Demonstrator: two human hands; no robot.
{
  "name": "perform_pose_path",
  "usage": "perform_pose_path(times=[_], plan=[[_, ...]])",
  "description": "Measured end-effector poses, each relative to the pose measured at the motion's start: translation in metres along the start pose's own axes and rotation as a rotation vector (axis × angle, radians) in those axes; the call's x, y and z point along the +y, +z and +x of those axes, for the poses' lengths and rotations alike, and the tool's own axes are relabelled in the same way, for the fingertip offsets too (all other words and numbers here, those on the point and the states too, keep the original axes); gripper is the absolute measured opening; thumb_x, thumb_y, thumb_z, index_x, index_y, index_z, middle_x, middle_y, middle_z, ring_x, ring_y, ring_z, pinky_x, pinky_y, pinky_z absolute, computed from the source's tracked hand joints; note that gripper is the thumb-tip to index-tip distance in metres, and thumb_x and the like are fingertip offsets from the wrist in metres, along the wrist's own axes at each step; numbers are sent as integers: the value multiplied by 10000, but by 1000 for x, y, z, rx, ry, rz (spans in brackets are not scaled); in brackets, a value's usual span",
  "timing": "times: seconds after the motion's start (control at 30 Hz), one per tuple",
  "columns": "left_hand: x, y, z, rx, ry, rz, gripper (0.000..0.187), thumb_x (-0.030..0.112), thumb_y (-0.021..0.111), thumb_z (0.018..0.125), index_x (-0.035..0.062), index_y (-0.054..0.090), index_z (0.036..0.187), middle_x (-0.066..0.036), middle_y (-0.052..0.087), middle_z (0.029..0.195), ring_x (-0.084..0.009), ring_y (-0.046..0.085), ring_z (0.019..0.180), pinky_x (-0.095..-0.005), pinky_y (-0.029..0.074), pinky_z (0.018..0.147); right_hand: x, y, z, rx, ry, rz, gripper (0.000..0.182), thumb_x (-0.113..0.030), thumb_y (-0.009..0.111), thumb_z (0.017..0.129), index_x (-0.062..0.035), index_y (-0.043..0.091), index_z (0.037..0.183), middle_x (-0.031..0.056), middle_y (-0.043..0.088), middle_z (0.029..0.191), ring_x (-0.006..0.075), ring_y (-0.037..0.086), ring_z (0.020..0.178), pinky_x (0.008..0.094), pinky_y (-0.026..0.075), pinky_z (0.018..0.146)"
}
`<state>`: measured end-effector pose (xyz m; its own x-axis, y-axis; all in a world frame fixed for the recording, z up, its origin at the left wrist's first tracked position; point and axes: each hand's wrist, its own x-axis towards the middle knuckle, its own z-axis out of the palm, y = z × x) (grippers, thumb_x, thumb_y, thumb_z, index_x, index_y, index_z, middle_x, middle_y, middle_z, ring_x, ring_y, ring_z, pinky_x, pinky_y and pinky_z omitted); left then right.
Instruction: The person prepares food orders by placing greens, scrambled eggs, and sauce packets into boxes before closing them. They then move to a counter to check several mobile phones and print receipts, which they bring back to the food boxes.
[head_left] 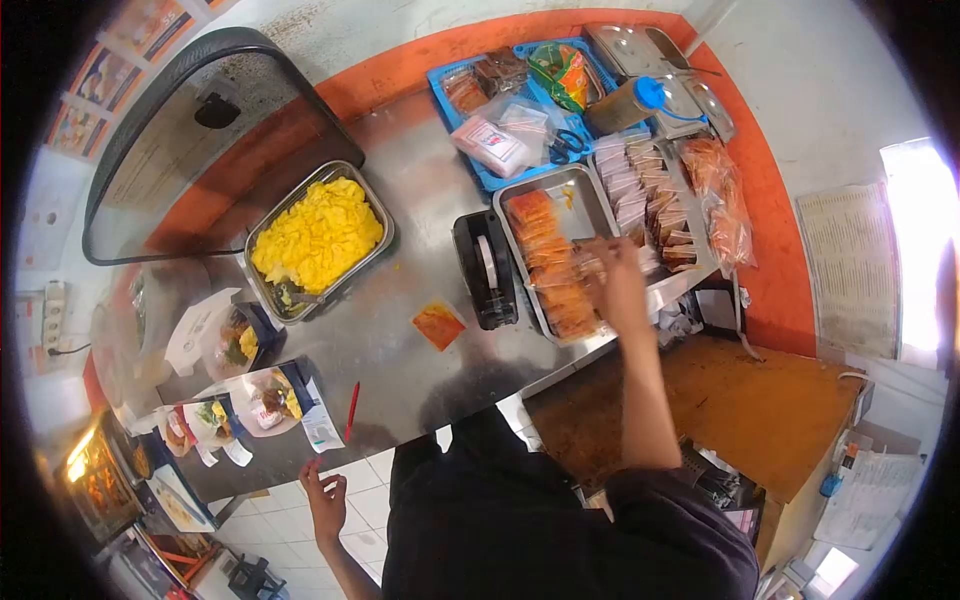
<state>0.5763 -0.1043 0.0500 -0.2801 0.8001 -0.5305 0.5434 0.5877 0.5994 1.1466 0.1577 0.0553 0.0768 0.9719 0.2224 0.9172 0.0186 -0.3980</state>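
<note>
We see big shiny table (415, 190). On it, metal tray (592, 203) with orange packets (537, 232). Our right hand (614, 283) at packets, blurry: can't tell if pinching. Our left hand (325, 502) near table edge, fingers bent, apart. Loose packet (438, 326) on table.

We see bright yellow food (318, 232), a shiny grey table (400, 365) and orange packets (535, 222). Our basket (487, 182) is blue. One bag (560, 78) is green and orange, the pen (353, 410) is red, and the wall (780, 285) has an orange stripe.
</note>
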Motion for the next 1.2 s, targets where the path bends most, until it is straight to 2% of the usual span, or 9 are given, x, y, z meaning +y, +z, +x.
perform_pose_path(times=[0.3, 0.47, 0.6, 0.83, 0.87, 0.97, 1.0, 1.07, 1.2], plan=[[-7, 0, 1, -44, 6, 10, 590, 58, 689, 960, 89, 435, 1491, -166, 360, 1479, -254, 679, 1070, -359, 601, 835, 96, -2, 36, -235, -148, 26, 108, -2, 691, 830, -5, 711, 937, 160, 649, 1038, 374, 627, 1032, 451, 497, 913], [-21, -7, -12, -10, -22, 24, 593, 58, 693, 953, 89, 438, 1488, -171, 372, 1471, -274, 681, 1083, -362, 604, 843, 23, -35, 44, -176, -97, 234, 46, -21, 673, 903, 11, 689, 932, 138, 681, 951, 320, 661, 903, 399, 512, 827], [-32, -13, -18, -13, -45, 9, 591, 59, 711, 941, 98, 456, 1473, -163, 384, 1456, -275, 673, 1086, -368, 601, 848, -75, -65, 36, -391, -35, 423, 91, -41, 663, 975, 34, 670, 1027, 64, 717, 834, 110, 647, 807, 271, 507, 767], [-45, -42, -8, 33, -22, -64, 540, 66, 715, 946, 96, 499, 1440, -150, 437, 1416, -280, 670, 1093, -378, 594, 867, -167, 15, 15, -864, -78, 702, 129, -41, 613, 993, 61, 663, 1055, 142, 738, 873, 230, 710, 809, 347, 542, 781], [-45, -49, -4, 53, -14, -59, 521, 63, 708, 948, 92, 508, 1428, -155, 450, 1406, -283, 668, 1100, -379, 594, 869, -171, 35, 14, -821, -211, 482, 176, -12, 605, 935, 49, 659, 1092, 191, 724, 997, 332, 702, 914, 411, 543, 844], [-58, -60, 19, 82, 81, -16, 466, 56, 690, 947, 75, 539, 1388, -171, 487, 1378, -302, 652, 1137, -397, 583, 900, -218, 79, -13, -196, -379, -5, 199, -40, 622, 913, 27, 652, 1098, 195, 682, 1137, 341, 653, 1100, 426, 527, 928], [-64, -57, 29, 91, 150, 10, 450, 53, 686, 942, 66, 551, 1372, -176, 499, 1370, -317, 638, 1161, -413, 571, 925, -250, 77, -23, -531, -296, 85, 212, -94, 605, 909, 8, 648, 1089, 203, 635, 1194, 387, 585, 1174, 467, 494, 992], [-69, -49, 39, 102, 284, 96, 428, 42, 675, 925, 50, 575, 1341, -183, 520, 1355, -346, 604, 1208, -446, 537, 981, -278, 134, -74, -465, -770, 140, 165, -89, 598, 873, -22, 673, 1003, 189, 656, 1088, 366, 640, 1065, 474, 539, 888], [-76, -37, 58, 97, 493, 236, 418, 20, 661, 878, 36, 614, 1293, -179, 545, 1345, -383, 533, 1282, -482, 458, 1071, -321, 213, -154, -590, -929, 130, 174, -135, 597, 926, -40, 665, 1055, 180, 638, 1078, 366, 651, 1057, 477, 543, 890]])
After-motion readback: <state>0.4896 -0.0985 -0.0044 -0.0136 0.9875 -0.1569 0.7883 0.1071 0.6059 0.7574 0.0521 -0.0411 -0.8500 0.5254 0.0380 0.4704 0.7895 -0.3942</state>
